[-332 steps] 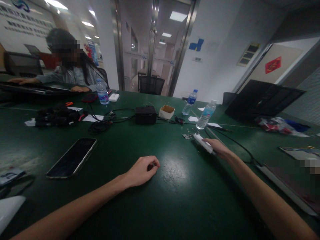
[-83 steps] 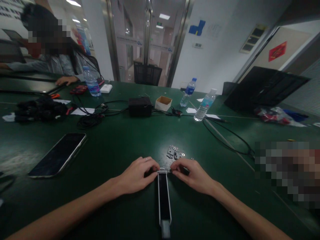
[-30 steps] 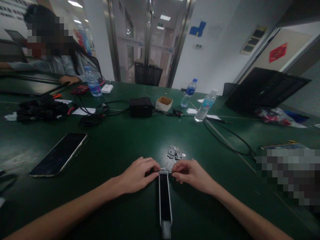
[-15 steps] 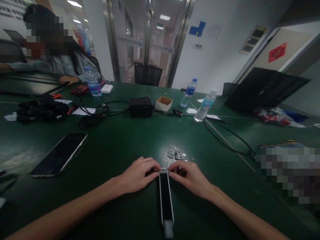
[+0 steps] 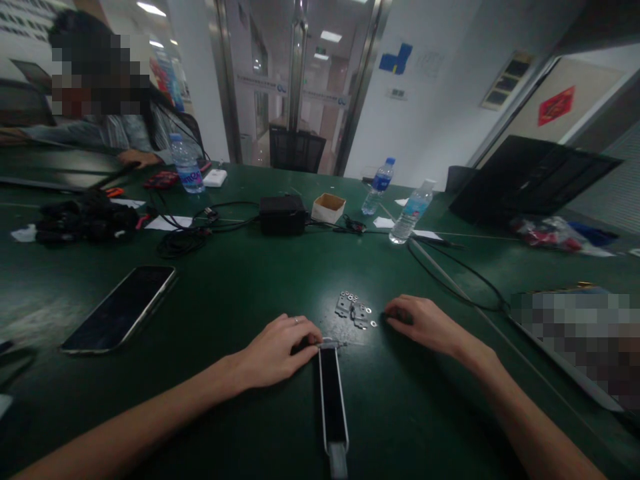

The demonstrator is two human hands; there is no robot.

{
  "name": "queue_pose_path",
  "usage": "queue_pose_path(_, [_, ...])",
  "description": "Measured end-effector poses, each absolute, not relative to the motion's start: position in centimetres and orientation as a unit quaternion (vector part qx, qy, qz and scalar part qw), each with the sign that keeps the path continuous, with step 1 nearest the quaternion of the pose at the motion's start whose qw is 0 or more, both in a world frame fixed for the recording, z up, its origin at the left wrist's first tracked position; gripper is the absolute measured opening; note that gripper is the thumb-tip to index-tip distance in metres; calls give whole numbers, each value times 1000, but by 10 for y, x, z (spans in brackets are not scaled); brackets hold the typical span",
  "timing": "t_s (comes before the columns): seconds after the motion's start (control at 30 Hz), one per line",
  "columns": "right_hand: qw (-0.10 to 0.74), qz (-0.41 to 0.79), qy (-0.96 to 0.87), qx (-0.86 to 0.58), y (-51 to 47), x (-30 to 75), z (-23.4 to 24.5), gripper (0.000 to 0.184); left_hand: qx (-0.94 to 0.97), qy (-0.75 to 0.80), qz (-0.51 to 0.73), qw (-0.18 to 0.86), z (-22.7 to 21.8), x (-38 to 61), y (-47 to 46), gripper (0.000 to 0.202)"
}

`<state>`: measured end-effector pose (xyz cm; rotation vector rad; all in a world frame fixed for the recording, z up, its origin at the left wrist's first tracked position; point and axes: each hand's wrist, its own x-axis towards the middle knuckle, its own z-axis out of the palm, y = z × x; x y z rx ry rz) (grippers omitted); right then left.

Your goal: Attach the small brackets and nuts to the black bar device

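Observation:
My left hand (image 5: 285, 350) is closed, thumb and index finger pinching the left side of a small metal end piece (image 5: 329, 344). That piece sits at the far end of a long, narrow device (image 5: 333, 393) with a dark face and pale edges; a thin pin or screw tip (image 5: 343, 345) sticks out to its right. My right hand (image 5: 423, 323) rests on the table further right, fingers curled together with the tips down on the surface. Whatever is under them is hidden. Just left of those fingertips lie small metal plates (image 5: 353, 310) and several washers (image 5: 373, 324).
A phone (image 5: 120, 310) lies at the left, and a partly blurred-out flat device (image 5: 565, 360) at the right. Behind are a black box (image 5: 283, 215), a small open carton (image 5: 329, 207), cables (image 5: 185, 241) and water bottles (image 5: 413, 212). Another person (image 5: 125, 133) sits at far left.
My right hand has left the end piece and moved right and away from me, its fingertips now covering the spot where a lone washer lay. My left hand has stayed put.

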<state>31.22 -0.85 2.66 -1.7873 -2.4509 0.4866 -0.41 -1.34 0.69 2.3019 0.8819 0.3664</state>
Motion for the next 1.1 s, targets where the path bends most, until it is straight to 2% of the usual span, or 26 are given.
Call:
queue_pose_path(0.37, [6, 196, -774, -601, -13, 302, 27, 13, 876, 338, 137, 316, 7, -4, -14, 16])
queue_pose_path(0.53, [22, 185, -782, -595, -12, 300, 25, 15, 875, 340, 136, 317, 8, -4, -14, 16])
queue_pose_path(0.73, [2, 195, -775, -601, -12, 301, 22, 12, 874, 341, 139, 315, 6, -5, -14, 16])
queue_pose_path(1.1, [-19, 169, -769, -616, -12, 299, 24, 16, 876, 338, 145, 312, 7, -3, -14, 15])
